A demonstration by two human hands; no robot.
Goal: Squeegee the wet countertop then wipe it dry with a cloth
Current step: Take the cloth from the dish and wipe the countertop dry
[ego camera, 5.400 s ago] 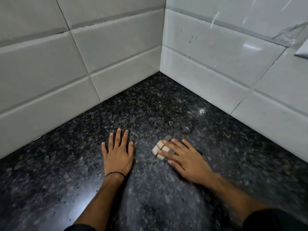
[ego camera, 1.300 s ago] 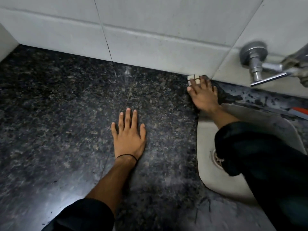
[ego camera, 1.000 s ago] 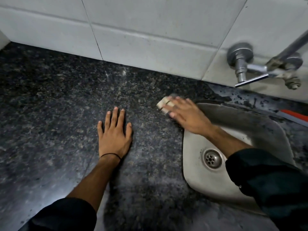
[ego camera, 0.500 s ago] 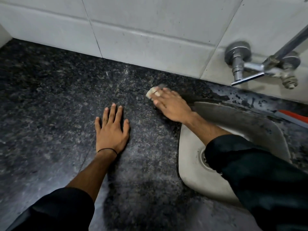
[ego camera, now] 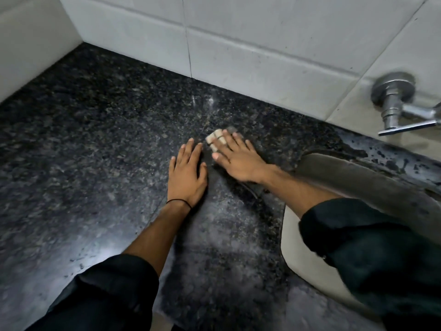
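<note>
Near the counter [ego camera: 90, 144]'s back edge, left of the sink [ego camera: 307, 263], our right hand [ego camera: 238, 158] presses flat on the cloth [ego camera: 214, 139], having swept it leftward from the sink rim; our left hand [ego camera: 187, 173] stays flat, empty. We judge drying underway.

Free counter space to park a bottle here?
The dark speckled granite countertop is bare left of the flat left hand, out to the white tiled corner walls. It is crowded to the right: right hand pressing a small pale cloth, pale sink basin, chrome tap.
</note>
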